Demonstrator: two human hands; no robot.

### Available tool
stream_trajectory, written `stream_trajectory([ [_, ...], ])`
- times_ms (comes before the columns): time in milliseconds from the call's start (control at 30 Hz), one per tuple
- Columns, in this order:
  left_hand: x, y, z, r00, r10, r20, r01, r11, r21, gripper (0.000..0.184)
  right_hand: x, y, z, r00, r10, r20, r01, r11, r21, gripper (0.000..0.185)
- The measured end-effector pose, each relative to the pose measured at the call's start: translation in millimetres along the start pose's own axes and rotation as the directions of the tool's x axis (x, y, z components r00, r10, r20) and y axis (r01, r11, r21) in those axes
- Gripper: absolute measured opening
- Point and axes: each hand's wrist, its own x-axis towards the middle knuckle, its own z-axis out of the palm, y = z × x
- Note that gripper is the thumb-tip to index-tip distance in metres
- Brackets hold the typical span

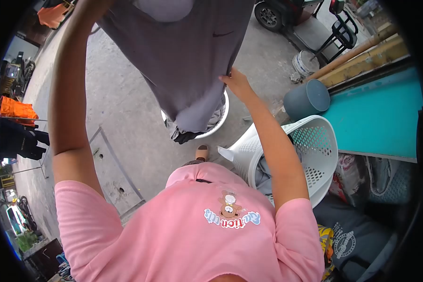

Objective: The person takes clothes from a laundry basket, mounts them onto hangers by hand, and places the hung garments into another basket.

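Observation:
A grey shirt (183, 56) with a small dark swoosh hangs spread in front of me. My right hand (237, 83) pinches its right edge between thumb and fingers. My left arm reaches up along the left side, and its hand is cut off by the top of the view. Below the shirt, its lower end partly covers a round white laundry basket (224, 113) with grey and black clothes (188, 136) in it. Beside my right forearm stands a taller white perforated basket (322, 145) with grey cloth (263, 174) inside.
A grey bucket (306, 99) stands beside a teal panel (376, 113) on the right. Farther back are a white pail (305, 63) and a parked vehicle (286, 19). Orange (18, 110) and dark clothes (19, 138) hang at left. A metal-framed slab (110, 164) lies in the concrete floor.

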Motion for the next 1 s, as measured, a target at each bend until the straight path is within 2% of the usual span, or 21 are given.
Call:
stream_trajectory([
  [33, -24.5, -10.2, 13.4, 0.988, -0.148, 0.047, 0.147, 0.988, 0.04, 0.025, 1.6, 11.8, 7.0, 1.0, 0.003, -0.021, -0.002, 0.999, 0.048, 0.041],
  [100, -70.7, -52.5, 45.3, 0.991, -0.102, 0.091, 0.092, 0.99, 0.109, 0.025, -13.3, 11.9, 2.1, 0.999, 0.035, -0.007, -0.035, 0.998, 0.047, 0.045],
  [167, -109.7, -78.4, 78.7, 0.974, -0.186, 0.133, 0.166, 0.975, 0.144, 0.02, -24.9, 9.8, -14.0, 0.982, 0.121, 0.143, -0.132, 0.989, 0.063, 0.043],
  [200, -129.1, -89.5, 92.2, 0.958, -0.242, 0.153, 0.22, 0.965, 0.143, 0.02, -30.5, 13.0, -23.3, 0.981, 0.134, 0.137, -0.144, 0.988, 0.06, 0.043],
  [267, -167.7, -114.8, 122.6, 0.941, -0.297, 0.161, 0.276, 0.95, 0.143, 0.019, -42.5, 20.4, -43.3, 0.972, 0.092, 0.215, -0.12, 0.985, 0.123, 0.04],
  [367, -220.2, -156.3, 162.4, 0.91, -0.381, 0.163, 0.361, 0.922, 0.141, 0.019, -80.4, 17.7, -78.8, 0.982, 0.154, 0.107, -0.174, 0.962, 0.21, 0.037],
  [433, -243.7, -173.8, 179.9, 0.824, -0.514, 0.236, 0.49, 0.857, 0.156, 0.02, -113.1, 21.7, -99.9, 0.99, 0.129, -0.059, -0.107, 0.951, 0.29, 0.031],
  [500, -266.7, -193.1, 196.8, 0.83, -0.509, 0.226, 0.485, 0.861, 0.156, 0.021, -145.8, 33.3, -119.3, 0.961, 0.214, -0.174, -0.146, 0.93, 0.337, 0.03],
  [567, -286.5, -224.1, 214.7, 0.833, -0.493, 0.251, 0.475, 0.87, 0.129, 0.024, -181.5, 46.8, -131.4, 0.904, 0.305, -0.301, -0.176, 0.904, 0.39, 0.026],
  [633, -302.9, -254.6, 233.2, 0.78, -0.572, 0.253, 0.557, 0.819, 0.138, 0.027, -217.2, 67.0, -138.6, 0.816, 0.442, -0.371, -0.267, 0.859, 0.437, 0.024],
  [700, -324.9, -297.5, 251.0, 0.884, -0.435, 0.171, 0.375, 0.878, 0.297, 0.039, -250.5, 94.8, -138.6, 0.745, 0.533, -0.4, -0.324, 0.814, 0.482, 0.024],
  [733, -322.4, -290.7, 248.6, 0.803, -0.571, 0.171, 0.466, 0.78, 0.418, 0.045, -268.4, 109.9, -135.1, 0.685, 0.607, -0.403, -0.367, 0.765, 0.528, 0.023],
  [767, -320.3, -283.9, 245.7, 0.705, -0.693, 0.148, 0.532, 0.656, 0.536, 0.052, -284.9, 124.5, -129.8, 0.666, 0.618, -0.417, -0.371, 0.76, 0.533, 0.023],
  [833, -337.8, -326.6, 255.6, 0.722, -0.667, 0.183, 0.525, 0.701, 0.483, 0.053, -312.2, 157.0, -117.0, 0.547, 0.763, -0.344, -0.547, 0.637, 0.543, 0.024],
  [867, -342.4, -342.4, 263.2, 0.736, -0.649, 0.193, 0.528, 0.728, 0.438, 0.054, -324.6, 181.3, -106.5, 0.543, 0.763, -0.352, -0.54, 0.637, 0.55, 0.024],
  [900, -343.3, -341.6, 268.8, 0.743, -0.641, 0.193, 0.521, 0.734, 0.435, 0.054, -336.2, 208.2, -93.8, 0.581, 0.737, -0.345, -0.656, 0.675, 0.337, 0.025],
  [933, -343.7, -340.2, 271.9, 0.77, -0.577, 0.273, 0.468, 0.801, 0.374, 0.052, -341.6, 224.2, -86.0, 0.622, 0.712, -0.326, -0.725, 0.681, 0.101, 0.026],
  [967, -342.5, -338.1, 269.9, 0.79, -0.506, 0.345, 0.411, 0.856, 0.313, 0.051, -340.0, 229.9, -78.9, 0.629, 0.707, -0.322, -0.718, 0.688, 0.108, 0.026],
  [1000, -335.9, -312.8, 271.0, 0.755, -0.549, 0.357, 0.491, 0.836, 0.246, 0.047, -334.5, 234.3, -68.2, 0.739, 0.644, -0.198, -0.667, 0.741, -0.079, 0.029],
])
